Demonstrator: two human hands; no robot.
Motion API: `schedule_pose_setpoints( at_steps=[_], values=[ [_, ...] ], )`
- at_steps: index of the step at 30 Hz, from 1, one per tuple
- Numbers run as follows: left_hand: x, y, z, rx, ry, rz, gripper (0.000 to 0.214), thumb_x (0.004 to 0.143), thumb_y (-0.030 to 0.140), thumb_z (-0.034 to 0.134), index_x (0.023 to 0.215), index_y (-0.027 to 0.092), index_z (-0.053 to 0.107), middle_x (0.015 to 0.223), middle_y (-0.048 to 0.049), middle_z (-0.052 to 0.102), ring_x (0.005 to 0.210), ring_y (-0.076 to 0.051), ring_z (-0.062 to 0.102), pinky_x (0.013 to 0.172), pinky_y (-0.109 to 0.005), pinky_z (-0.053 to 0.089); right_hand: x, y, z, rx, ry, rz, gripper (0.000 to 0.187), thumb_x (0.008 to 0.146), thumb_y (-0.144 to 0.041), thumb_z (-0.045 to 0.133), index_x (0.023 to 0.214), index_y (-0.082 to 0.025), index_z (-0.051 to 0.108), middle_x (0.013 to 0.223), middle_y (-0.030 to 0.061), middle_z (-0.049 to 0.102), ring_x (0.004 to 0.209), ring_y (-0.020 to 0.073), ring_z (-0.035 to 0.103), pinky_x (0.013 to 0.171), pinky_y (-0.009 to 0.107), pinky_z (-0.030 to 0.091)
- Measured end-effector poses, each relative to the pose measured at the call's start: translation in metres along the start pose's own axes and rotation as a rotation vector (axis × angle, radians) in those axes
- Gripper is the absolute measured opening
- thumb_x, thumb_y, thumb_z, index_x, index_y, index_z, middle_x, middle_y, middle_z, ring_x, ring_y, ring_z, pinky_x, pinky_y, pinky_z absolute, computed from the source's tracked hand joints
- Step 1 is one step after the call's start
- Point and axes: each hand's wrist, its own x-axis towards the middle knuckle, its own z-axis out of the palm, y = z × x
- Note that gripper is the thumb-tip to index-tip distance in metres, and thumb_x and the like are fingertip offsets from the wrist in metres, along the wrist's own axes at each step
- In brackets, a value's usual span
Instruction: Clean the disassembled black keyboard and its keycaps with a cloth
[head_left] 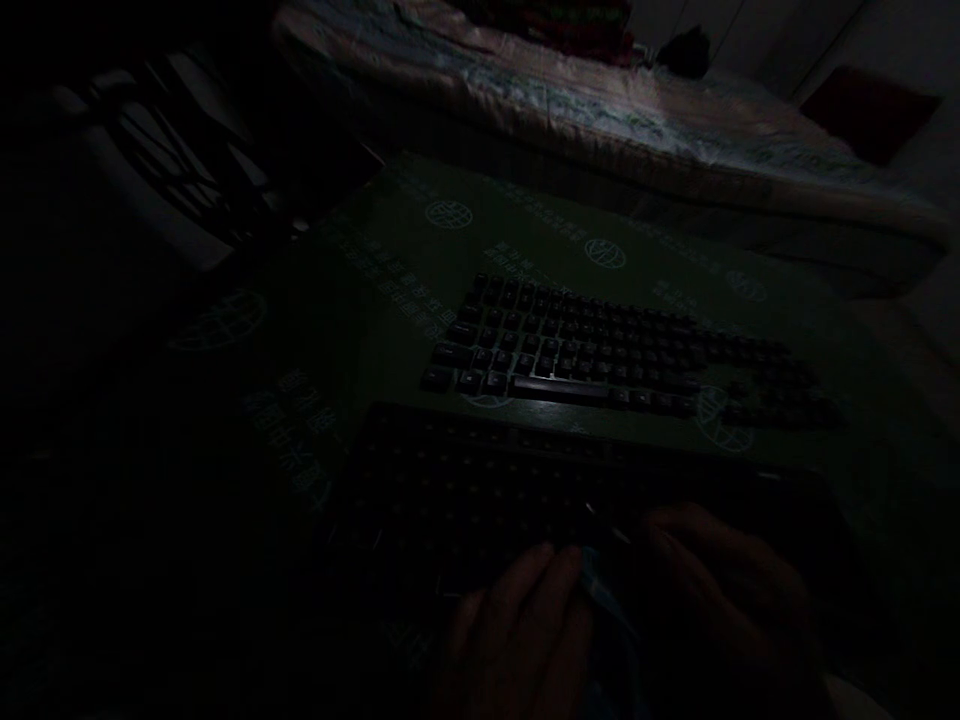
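Observation:
The scene is very dark. A black keyboard base [465, 490] with its keycaps off lies on a green printed board [345, 330]. Over its near edge, my left hand [517, 630] has its fingers close together and bent, at a bluish cloth [600, 590] that it seems to pinch; the thumb is hidden. My right hand [727, 580] is closed above the right part of the base. From its fingers a thin shiny metal tool [609, 524] points left onto the key sockets; its exact kind is too dark to make out.
Behind the base, loose black keycaps [570, 345] are laid out in keyboard order, with the long spacebar [559, 389] in the front row. A bed with a patterned cover [570, 100] stands beyond the board. Dark metal scrollwork [165, 150] is at the far left.

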Motion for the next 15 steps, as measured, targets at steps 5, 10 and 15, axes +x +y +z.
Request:
schedule_pose_setpoints(
  at_steps=[5, 10, 15],
  values=[
    [-0.001, 0.000, 0.002, 0.022, -0.016, 0.005, 0.028, 0.088, 0.028, 0.042, 0.109, 0.024, 0.060, 0.124, -0.0015, 0.057, 0.113, -0.019, 0.049, 0.086, -0.028, 0.042, 0.000, 0.009, -0.004, -0.039, -0.127, -0.017, 0.023, 0.076, -0.024, 0.059, 0.095, -0.026, 0.072, 0.087, 0.0044, 0.072, 0.074, 0.0208, 0.067, 0.062, 0.026, 0.054],
    [0.000, -0.004, 0.001, 0.024, -0.005, 0.041, 0.028, 0.088, 0.032, 0.043, 0.108, 0.024, 0.060, 0.123, -0.0015, 0.057, 0.111, -0.019, 0.049, 0.083, -0.028, 0.042, 0.003, -0.001, 0.001, 0.006, -0.006, -0.007, 0.020, 0.078, -0.025, 0.057, 0.091, -0.025, 0.073, 0.084, 0.0064, 0.072, 0.073, 0.0211, 0.066, 0.060, 0.027, 0.053],
    [0.003, -0.009, -0.002, 0.018, -0.007, 0.092, 0.031, 0.087, 0.039, 0.046, 0.108, 0.023, 0.060, 0.123, -0.0017, 0.057, 0.109, -0.019, 0.050, 0.079, -0.027, 0.041, 0.015, -0.009, -0.002, 0.086, -0.105, -0.031, 0.017, 0.076, -0.021, 0.057, 0.083, -0.024, 0.073, 0.075, 0.0044, 0.072, 0.063, 0.0183, 0.066, 0.055, 0.024, 0.052]
  ],
)
